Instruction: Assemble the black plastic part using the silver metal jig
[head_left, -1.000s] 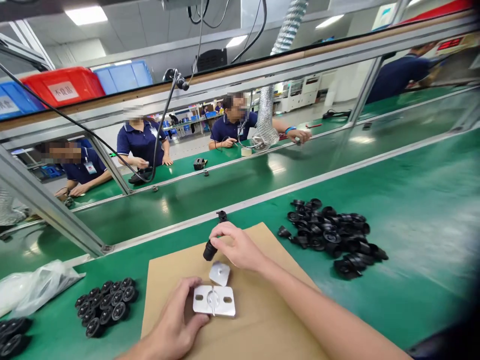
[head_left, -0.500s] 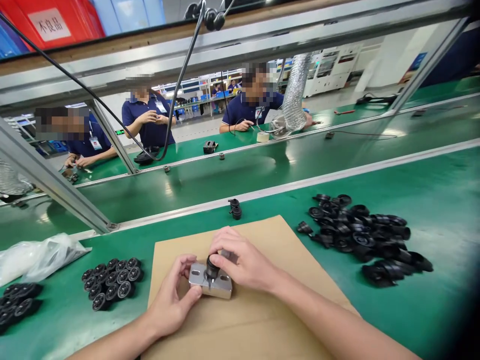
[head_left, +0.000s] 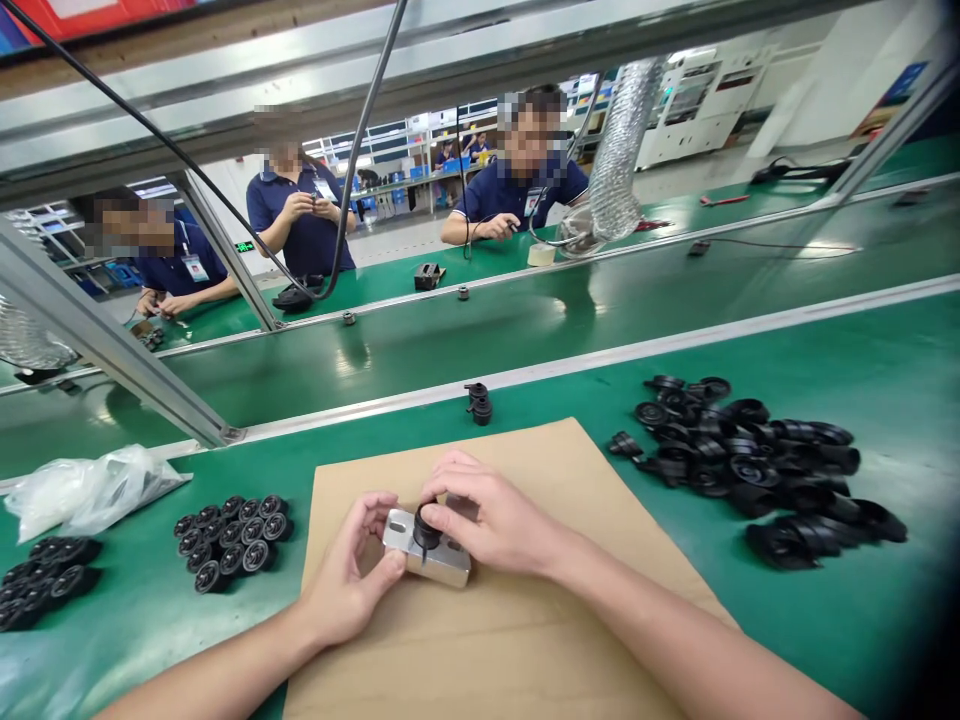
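Note:
A small metal block (head_left: 439,565) lies on a brown cardboard sheet (head_left: 517,650) in front of me. My left hand (head_left: 352,580) grips the block's left end between thumb and fingers. A black round part (head_left: 427,527) sits on top of the block, and my right hand (head_left: 487,515) pinches it with curled fingers. Both hands are closed.
A heap of black round parts (head_left: 757,460) lies on the green belt at right. A neat group of black parts (head_left: 232,540) and more black parts (head_left: 41,590) lie at left, near a plastic bag (head_left: 90,490). One black piece (head_left: 478,402) stands beyond the cardboard. Other people work across the line.
My right hand brought the black part down onto the metal block, which my left hand now grips. The white plate seen earlier is out of sight. The view tilted downward.

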